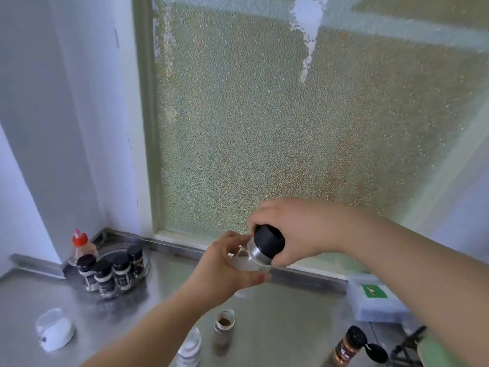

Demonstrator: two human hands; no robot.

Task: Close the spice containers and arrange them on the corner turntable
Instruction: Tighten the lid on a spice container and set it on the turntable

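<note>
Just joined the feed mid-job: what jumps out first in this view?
Dead centre, both hands hold one clear jar in mid-air: the left hand around its body, the right hand on its black cap. In the far-left corner, four black-capped jars stand on the turntable beside a red-topped bottle. Near the bottom edge, an uncapped jar stands on the steel counter.

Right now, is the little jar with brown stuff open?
Open: the small jar stands upright on the counter with no lid, brown spice showing.
</note>
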